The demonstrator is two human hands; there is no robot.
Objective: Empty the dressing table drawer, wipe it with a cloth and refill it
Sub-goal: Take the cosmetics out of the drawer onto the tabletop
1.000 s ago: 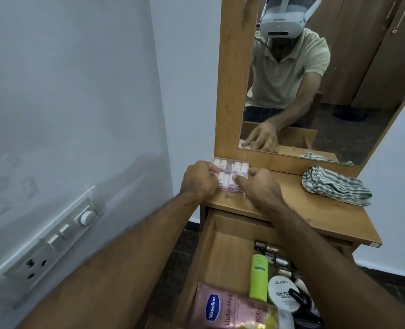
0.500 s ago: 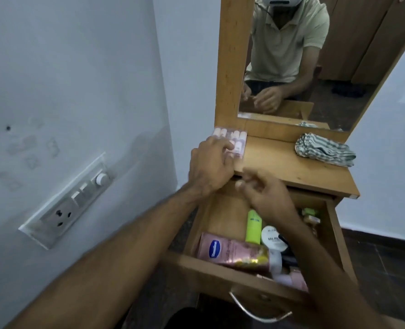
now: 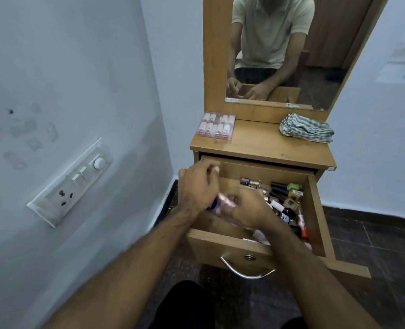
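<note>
Over the open drawer (image 3: 230, 245), the right hand (image 3: 249, 210) has its fingers curled round a pink tube (image 3: 223, 205); the blurred left hand (image 3: 196, 186) touches the tube's blue end, fingers loosely bent. Small bottles (image 3: 284, 198) crowd the drawer's 3 o'clock side. On the tabletop (image 3: 268, 146), at 11 o'clock lies a clear case (image 3: 215, 125), at 1 o'clock the striped cloth (image 3: 306, 128), bare wood between.

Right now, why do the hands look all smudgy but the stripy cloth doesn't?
In the head view, the left hand and right hand are smeared by motion blur, and so is the pink tube between them. The striped cloth and the clear case on the tabletop look sharp. The wide lens bends the mirror frame.
</note>
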